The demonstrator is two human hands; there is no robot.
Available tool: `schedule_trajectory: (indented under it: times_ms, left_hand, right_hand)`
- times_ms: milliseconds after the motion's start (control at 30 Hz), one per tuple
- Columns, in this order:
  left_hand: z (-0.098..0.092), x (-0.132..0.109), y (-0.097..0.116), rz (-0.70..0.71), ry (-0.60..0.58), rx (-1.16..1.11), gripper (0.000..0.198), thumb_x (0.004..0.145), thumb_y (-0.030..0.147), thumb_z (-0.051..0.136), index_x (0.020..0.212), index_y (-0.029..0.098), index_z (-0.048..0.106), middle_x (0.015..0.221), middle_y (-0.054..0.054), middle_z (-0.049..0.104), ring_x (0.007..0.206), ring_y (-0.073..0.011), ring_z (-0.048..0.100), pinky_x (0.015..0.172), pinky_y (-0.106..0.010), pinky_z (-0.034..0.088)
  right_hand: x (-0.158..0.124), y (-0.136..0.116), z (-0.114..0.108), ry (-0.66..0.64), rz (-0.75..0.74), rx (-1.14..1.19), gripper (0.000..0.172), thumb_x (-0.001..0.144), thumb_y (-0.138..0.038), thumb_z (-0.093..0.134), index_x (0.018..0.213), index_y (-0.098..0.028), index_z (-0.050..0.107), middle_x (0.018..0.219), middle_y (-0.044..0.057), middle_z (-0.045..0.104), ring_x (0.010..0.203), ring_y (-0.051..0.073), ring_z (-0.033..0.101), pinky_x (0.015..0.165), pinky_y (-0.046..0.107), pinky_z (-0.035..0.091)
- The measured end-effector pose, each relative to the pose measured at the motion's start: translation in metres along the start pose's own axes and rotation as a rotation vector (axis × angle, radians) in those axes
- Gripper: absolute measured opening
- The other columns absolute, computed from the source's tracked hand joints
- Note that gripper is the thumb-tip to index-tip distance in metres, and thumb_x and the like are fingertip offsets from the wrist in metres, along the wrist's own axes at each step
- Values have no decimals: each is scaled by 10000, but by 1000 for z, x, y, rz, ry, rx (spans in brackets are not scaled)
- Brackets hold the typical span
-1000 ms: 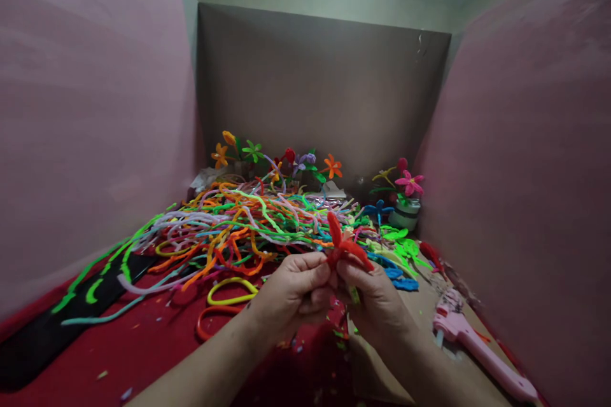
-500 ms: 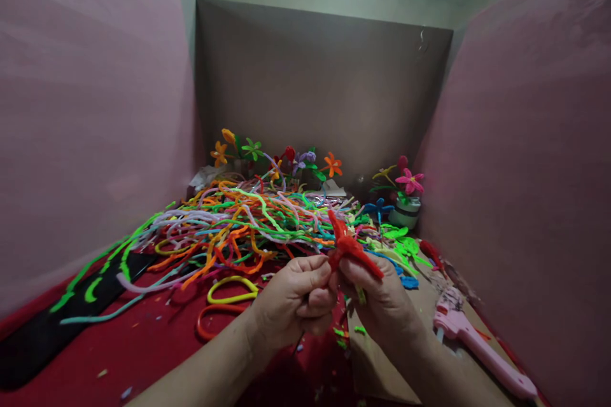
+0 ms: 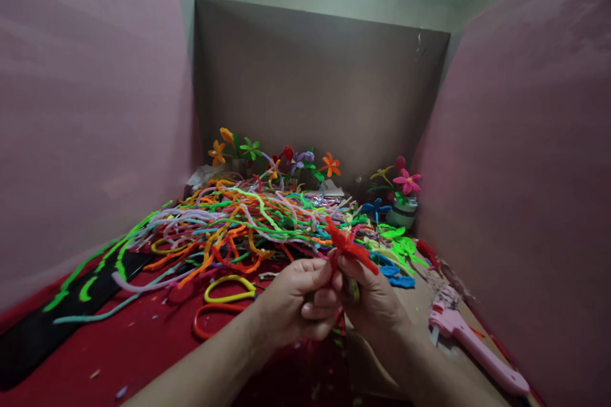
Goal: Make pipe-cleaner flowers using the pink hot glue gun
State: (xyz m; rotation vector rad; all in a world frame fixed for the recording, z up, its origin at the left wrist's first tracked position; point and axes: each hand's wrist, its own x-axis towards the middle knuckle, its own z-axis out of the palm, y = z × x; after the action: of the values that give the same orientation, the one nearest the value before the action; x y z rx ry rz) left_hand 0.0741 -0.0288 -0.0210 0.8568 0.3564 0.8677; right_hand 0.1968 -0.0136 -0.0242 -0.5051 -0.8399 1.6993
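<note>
Pinched between both hands is a red pipe-cleaner flower (image 3: 351, 249), its fuzzy petals spreading up and to the right. My left hand (image 3: 305, 296) is closed at the flower's lower left side, thumb against curled fingers. My right hand (image 3: 375, 299) is closed on its base, with the thumb under a petal. Something small and yellowish shows under the right hand's fingers, too hidden to name. Left of the hands lie scissors with one yellow and one red handle loop (image 3: 230, 289); my left forearm partly covers them.
A tangled heap of coloured pipe cleaners (image 3: 258, 216) spreads behind the hands. Finished pipe-cleaner flowers stand along the back, some in a white pot (image 3: 402, 211). A pink glue gun (image 3: 477, 343) rests on cardboard at right. A black strip (image 3: 71, 318) lies at left.
The red flower has turned and sunk slightly, and the hands have drawn closer together around its base. The whole view has shifted a little to the left.
</note>
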Motion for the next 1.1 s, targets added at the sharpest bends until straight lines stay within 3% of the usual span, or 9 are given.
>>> schedule_trajectory:
  times_ms: [100, 200, 367, 533, 600, 733, 900, 1000, 1100]
  left_hand:
    - [2, 3, -3, 234, 268, 421, 250, 772, 372, 577, 684, 138, 556, 515, 39, 480, 377, -46, 380, 373, -174, 307]
    - [5, 3, -6, 355, 434, 650, 271, 746, 370, 603, 611, 147, 525, 459, 49, 467, 372, -65, 421, 388, -190, 322]
    - [8, -1, 7, 187, 239, 577, 251, 785, 364, 528, 697, 134, 573, 492, 27, 507, 370, -92, 453, 396, -220, 363]
    - [3, -11, 37, 232, 212, 713, 229, 701, 276, 649, 884, 146, 605, 838, -34, 625, 751, -134, 554, 701, -236, 415]
    - [5, -15, 46, 300, 300, 760, 282, 736, 376, 605, 911, 156, 585, 756, -12, 601, 664, -114, 518, 611, -214, 388]
    - [25, -20, 54, 264, 316, 702, 396, 769, 526, 499, 645, 150, 513, 531, 27, 473, 462, -75, 405, 447, -200, 300]
    - [42, -19, 48, 108, 208, 297, 289, 769, 363, 577, 616, 171, 425, 482, 73, 339, 375, -33, 226, 359, -170, 151]
    - [35, -21, 45, -5, 101, 120, 223, 767, 333, 574, 669, 168, 461, 496, 79, 316, 367, -25, 212, 352, -161, 166]
    - [28, -26, 54, 14, 170, 317, 241, 777, 359, 567, 685, 142, 519, 518, 42, 432, 379, -33, 333, 371, -167, 253]
  right_hand:
    - [2, 1, 1, 21, -97, -54, 106, 567, -225, 764, 630, -182, 691, 502, -32, 583, 443, 86, 480, 458, 202, 412]
    - [0, 3, 2, -23, -141, -125, 112, 610, -238, 745, 709, -202, 706, 554, -14, 614, 503, 127, 529, 485, 239, 429]
    - [-4, 3, 3, -69, -150, -181, 152, 643, -345, 723, 680, -198, 701, 517, 4, 595, 471, 145, 502, 489, 279, 420]
    - [-3, -2, -4, -29, -278, -218, 132, 648, -315, 725, 627, -203, 660, 503, -28, 545, 433, 93, 396, 474, 244, 370]
    - [-5, -6, -6, 7, -335, -267, 125, 685, -308, 696, 638, -203, 647, 498, -33, 523, 437, 91, 374, 464, 235, 349]
    - [-14, -16, 0, -21, -452, -511, 83, 726, -271, 657, 707, -190, 662, 673, 11, 588, 611, 133, 470, 593, 256, 403]
    - [-22, -25, 4, -70, -543, -653, 190, 778, -235, 592, 596, -182, 591, 626, -6, 532, 588, 118, 430, 555, 232, 377]
    - [-20, -23, 0, -92, -520, -645, 216, 775, -230, 597, 569, -181, 557, 612, -11, 490, 578, 113, 399, 527, 228, 351]
    - [-19, -23, -1, -116, -503, -663, 224, 773, -227, 595, 559, -178, 550, 603, -12, 453, 574, 113, 374, 530, 232, 343]
